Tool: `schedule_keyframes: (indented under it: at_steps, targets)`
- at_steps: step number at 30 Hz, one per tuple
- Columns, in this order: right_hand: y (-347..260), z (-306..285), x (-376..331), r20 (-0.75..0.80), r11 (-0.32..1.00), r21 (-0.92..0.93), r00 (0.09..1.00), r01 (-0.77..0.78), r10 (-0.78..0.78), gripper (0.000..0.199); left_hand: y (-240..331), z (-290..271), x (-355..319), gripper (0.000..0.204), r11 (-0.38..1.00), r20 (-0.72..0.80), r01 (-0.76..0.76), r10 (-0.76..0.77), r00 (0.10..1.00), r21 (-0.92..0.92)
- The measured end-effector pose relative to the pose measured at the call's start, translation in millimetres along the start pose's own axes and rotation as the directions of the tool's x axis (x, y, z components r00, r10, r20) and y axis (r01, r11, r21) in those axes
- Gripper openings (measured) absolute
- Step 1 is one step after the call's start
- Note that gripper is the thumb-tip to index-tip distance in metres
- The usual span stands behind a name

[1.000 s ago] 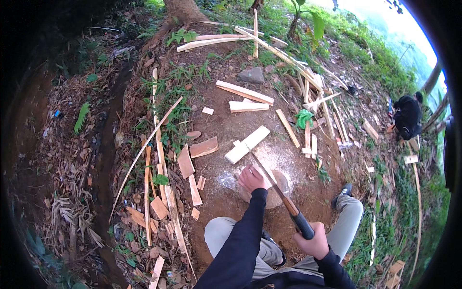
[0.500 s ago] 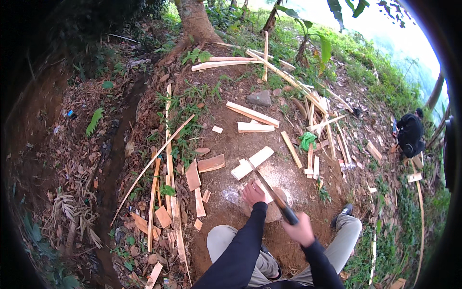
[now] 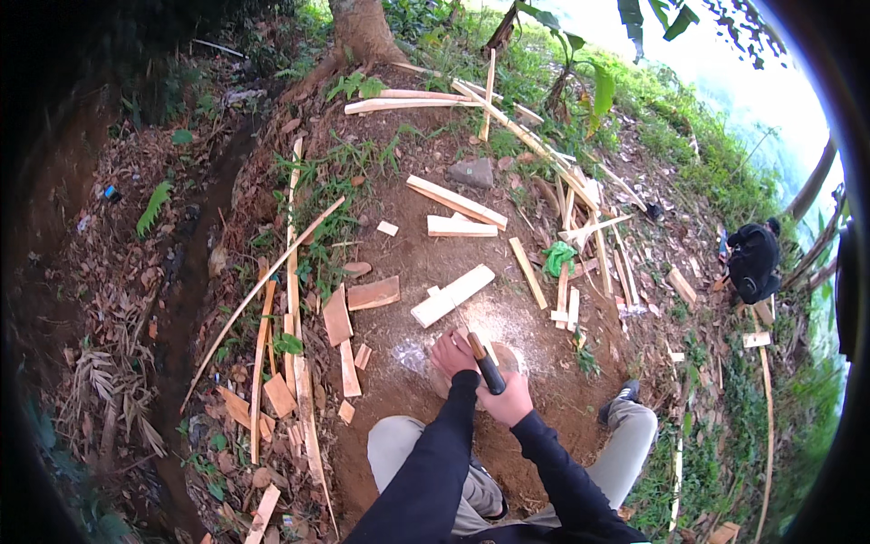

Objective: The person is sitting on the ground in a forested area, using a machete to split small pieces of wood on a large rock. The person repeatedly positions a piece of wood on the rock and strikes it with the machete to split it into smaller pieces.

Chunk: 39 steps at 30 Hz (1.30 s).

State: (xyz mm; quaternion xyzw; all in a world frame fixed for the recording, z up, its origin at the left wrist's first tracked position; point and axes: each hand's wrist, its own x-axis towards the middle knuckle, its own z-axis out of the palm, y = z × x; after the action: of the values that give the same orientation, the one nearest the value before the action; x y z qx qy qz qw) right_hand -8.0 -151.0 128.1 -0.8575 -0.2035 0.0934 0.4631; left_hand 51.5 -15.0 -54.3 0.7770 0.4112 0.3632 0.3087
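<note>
My right hand [image 3: 509, 402] grips the chopping tool [image 3: 487, 363]; left hand [image 3: 451, 354], just beside, clasps the block [image 3: 471, 363] — risk: blade strikes fingers.

Dark sleeves [image 3: 435, 471] and grey trousers [image 3: 408, 453] on the person, with a black tool handle [image 3: 488, 364] in the right hand [image 3: 507, 399]. Pale tan wood offcuts [image 3: 453, 295] sit on reddish-brown dirt [image 3: 408, 263] dusted whitish with sawdust [image 3: 494, 317]. There's also a bright green rag [image 3: 557, 257], and another person in black [image 3: 752, 263] off in the green grass.
</note>
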Motion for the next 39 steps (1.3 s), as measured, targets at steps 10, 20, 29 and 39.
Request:
schedule_keyframes:
  at_steps: [10, 20, 29, 39]
  targets:
    - [0, -10, -3, 0.016, 0.995, 0.045, 0.996, -0.088, 0.088, 0.03, 11, 0, -1, 0.022, 1.0, -0.022, -0.006, 0.006, 1.0, 0.025]
    - [-21, -51, -44, 0.072, 0.984, 0.075, 0.985, -0.164, 0.159, 0.023, 12, -6, -4, 0.022, 0.999, -0.005, -0.048, 0.048, 0.999, -0.004]
    - [-24, -90, -81, 0.158, 0.942, 0.118, 0.943, -0.313, 0.294, 0.016, 7, -12, -1, 0.023, 1.0, 0.015, 0.008, -0.009, 1.0, 0.026]
    - [-17, -49, -38, 0.161, 0.99, 0.033, 0.979, -0.134, 0.127, 0.024, -8, -8, 3, 0.021, 0.998, -0.029, 0.011, -0.009, 1.0, 0.063]
